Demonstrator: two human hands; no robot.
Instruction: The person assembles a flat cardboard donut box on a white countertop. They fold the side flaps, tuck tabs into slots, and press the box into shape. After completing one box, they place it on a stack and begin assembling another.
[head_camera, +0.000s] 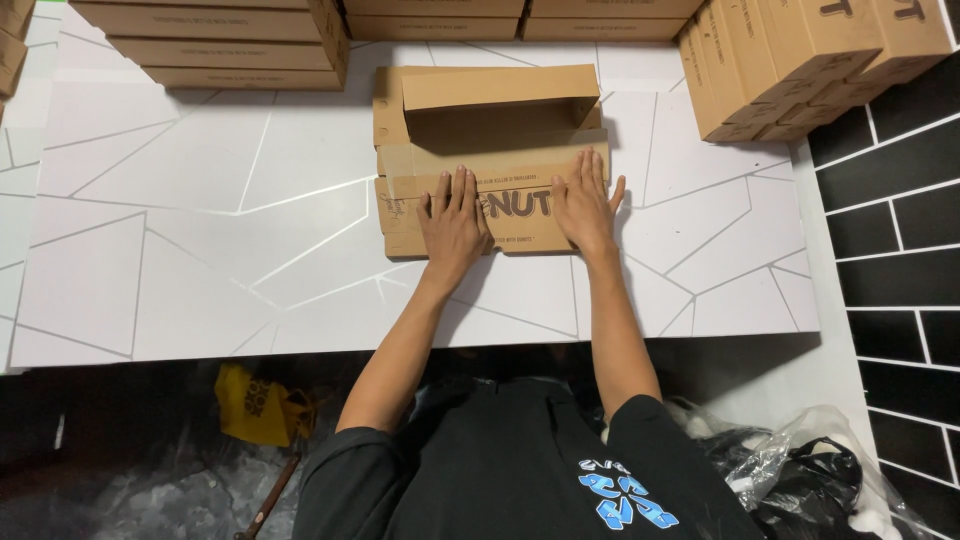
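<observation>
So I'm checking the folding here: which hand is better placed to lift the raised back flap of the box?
Probably the right hand: its fingertips lie nearer the raised flap of the cardboard box. The left hand presses flat lower down the front panel.

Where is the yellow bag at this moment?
In the head view, the yellow bag lies on the dark floor at lower left, below the near edge of the white table, beside the person's left arm.

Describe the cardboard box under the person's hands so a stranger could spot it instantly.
On the white table ringed by stacks of closed boxes, look at the centre. The half-folded box lies there alone, one flap raised, with the left hand and right hand pressed flat on it.
</observation>
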